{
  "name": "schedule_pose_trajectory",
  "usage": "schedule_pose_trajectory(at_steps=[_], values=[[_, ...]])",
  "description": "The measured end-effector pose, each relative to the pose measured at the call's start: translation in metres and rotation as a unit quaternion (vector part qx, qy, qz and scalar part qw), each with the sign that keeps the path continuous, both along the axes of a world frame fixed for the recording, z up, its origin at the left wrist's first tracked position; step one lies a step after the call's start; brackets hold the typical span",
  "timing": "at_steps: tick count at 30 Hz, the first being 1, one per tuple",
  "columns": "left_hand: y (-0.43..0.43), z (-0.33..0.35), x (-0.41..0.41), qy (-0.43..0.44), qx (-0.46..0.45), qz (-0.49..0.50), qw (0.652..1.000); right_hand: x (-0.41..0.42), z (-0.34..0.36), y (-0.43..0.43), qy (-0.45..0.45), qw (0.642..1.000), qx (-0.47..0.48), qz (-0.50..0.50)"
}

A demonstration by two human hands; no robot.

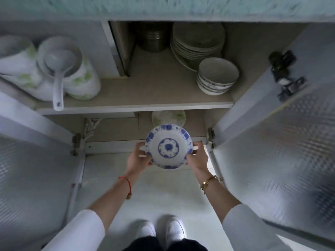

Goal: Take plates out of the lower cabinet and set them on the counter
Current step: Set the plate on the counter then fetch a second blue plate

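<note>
A white plate with a blue flower pattern [168, 148] hangs level in front of the open lower cabinet, just outside its bottom shelf. My left hand [138, 159] grips its left rim and my right hand [196, 158] grips its right rim. Behind it, on the bottom shelf, lies a white plate with green marks [168, 117], partly hidden by the shelf above. On the upper shelf a stack of several pale plates [198, 40] stands at the back right. The pale green counter edge [163, 8] runs along the top of the view.
A stack of blue-rimmed bowls [216, 77] sits in front of the plate stack. A metal canister [153, 39] stands at the back. Green-patterned white pots and a ladle [58, 75] fill the left shelf. Both cabinet doors [282, 142] stand wide open at my sides.
</note>
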State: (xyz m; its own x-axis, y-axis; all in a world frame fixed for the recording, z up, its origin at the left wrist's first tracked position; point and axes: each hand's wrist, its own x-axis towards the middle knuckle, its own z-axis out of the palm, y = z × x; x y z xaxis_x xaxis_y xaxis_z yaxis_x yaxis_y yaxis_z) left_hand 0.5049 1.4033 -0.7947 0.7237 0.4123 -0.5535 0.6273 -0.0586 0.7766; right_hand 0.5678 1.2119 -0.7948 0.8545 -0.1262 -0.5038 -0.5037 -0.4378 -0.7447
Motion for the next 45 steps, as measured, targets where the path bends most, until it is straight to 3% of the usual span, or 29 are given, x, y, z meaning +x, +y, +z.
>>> schedule_pose_trajectory(at_steps=[5, 11, 20, 24, 34, 39, 45], values=[[-0.021, 0.118, -0.067, 0.001, -0.015, 0.007, 1.0, -0.07, 0.119, -0.023, 0.025, 0.999, 0.016, -0.014], [-0.041, 0.281, -0.104, -0.014, -0.034, -0.052, 0.998, -0.112, 0.278, -0.053, 0.039, 0.997, 0.039, -0.045], [-0.066, 0.5, -0.087, -0.143, 0.017, -0.136, 0.98, -0.132, 0.495, -0.085, -0.074, 0.976, 0.126, -0.159], [-0.086, 0.571, -0.08, -0.193, -0.016, -0.187, 0.963, -0.152, 0.562, -0.106, -0.121, 0.958, 0.157, -0.206], [-0.195, 0.643, -0.078, -0.213, -0.161, -0.36, 0.894, -0.232, 0.641, -0.195, -0.212, 0.887, 0.18, -0.368], [-0.282, 0.653, -0.077, -0.186, -0.225, -0.422, 0.858, -0.258, 0.654, -0.268, -0.242, 0.848, 0.182, -0.435], [-0.41, 0.661, -0.07, -0.187, -0.248, -0.464, 0.83, -0.275, 0.662, -0.381, -0.25, 0.829, 0.186, -0.465]])
